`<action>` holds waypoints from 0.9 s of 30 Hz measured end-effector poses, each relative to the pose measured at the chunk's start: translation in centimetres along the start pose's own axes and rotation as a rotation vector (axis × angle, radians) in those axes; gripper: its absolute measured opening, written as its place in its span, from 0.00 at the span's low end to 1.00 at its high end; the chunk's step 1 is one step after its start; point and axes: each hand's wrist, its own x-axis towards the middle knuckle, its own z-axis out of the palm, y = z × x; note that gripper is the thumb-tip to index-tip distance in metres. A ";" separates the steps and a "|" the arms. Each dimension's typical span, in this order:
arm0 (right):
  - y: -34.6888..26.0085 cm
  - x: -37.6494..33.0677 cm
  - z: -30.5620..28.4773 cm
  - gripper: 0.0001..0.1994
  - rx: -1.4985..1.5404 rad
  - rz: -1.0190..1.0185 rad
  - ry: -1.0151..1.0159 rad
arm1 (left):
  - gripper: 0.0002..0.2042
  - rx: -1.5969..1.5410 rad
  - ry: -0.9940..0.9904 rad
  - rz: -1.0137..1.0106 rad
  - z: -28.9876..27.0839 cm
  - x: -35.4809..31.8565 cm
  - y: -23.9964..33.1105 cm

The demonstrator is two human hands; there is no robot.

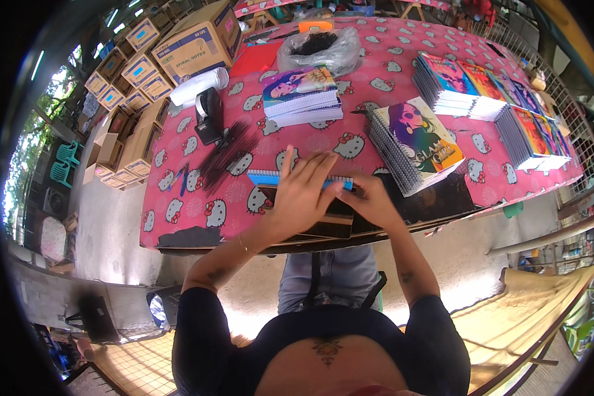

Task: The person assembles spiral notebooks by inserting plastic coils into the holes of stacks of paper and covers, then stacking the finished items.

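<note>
A blue spiral notebook (264,177) lies at the table's near edge, its wire-bound side facing away from me. My left hand (302,191) rests flat across it, fingers stretched out and thumb toward the right. At the notebook's right end, my right hand (369,200) is closed in a pinch by the end of the coil. Something small and dark shows between its fingers, but I cannot make out what. Beneath both hands is a dark brown board (336,226). Just right of them stands a stack of spiral notebooks (419,142) with an illustrated cover.
A second notebook stack (301,96) sits beyond my hands. Loose black wires (228,155) lie left, beside a black tape dispenser (209,115). Farther back is a plastic bag (320,51) of dark coils. More notebook stacks (459,86) fill the right; cardboard boxes (198,43) stand left.
</note>
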 end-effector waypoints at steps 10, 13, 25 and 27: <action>-1.7 2.1 -4.7 0.06 0.128 -0.005 -0.136 | 0.06 -0.081 0.039 -0.010 0.3 1.4 -1.5; -1.7 2.1 -2.4 0.06 -0.034 -0.169 0.066 | 0.06 -0.095 0.094 -0.009 0.5 1.2 -1.0; 5.4 -6.8 -18.3 0.38 -0.476 0.069 0.728 | 0.12 -0.155 0.742 0.052 -7.7 11.4 0.0; 1.3 -6.5 -16.6 0.43 -0.569 -0.107 0.707 | 0.12 -0.484 0.680 -0.050 -4.6 14.5 0.9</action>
